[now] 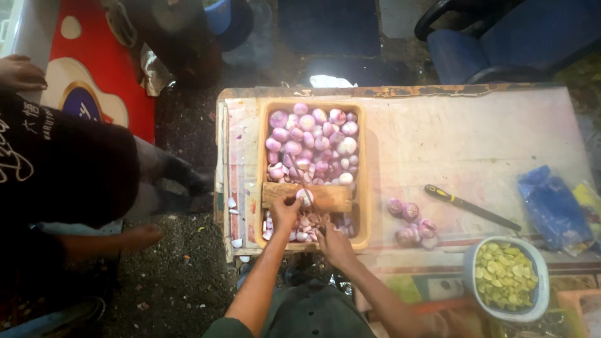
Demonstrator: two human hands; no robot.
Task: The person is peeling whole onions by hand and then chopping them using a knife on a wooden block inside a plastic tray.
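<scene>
Onion (pixel 305 197) sits pinched in our left hand (pixel 285 211) fingers on the wooden board (pixel 332 198); our right hand (pixel 333 243) grips a knife (pixel 298 170).

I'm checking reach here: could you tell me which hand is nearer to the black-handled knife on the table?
Right. The right hand is at the tray's near edge, closer to the knife; the left hand is farther away, at the wooden block.

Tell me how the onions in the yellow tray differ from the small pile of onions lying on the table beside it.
The onions in the yellow tray are many, heaped deep inside its walls; the pile on the table is a handful, loose on the bare board. The tray onions look paler and glossier; the table ones look darker and duller. Both are small, round and purple.
</scene>
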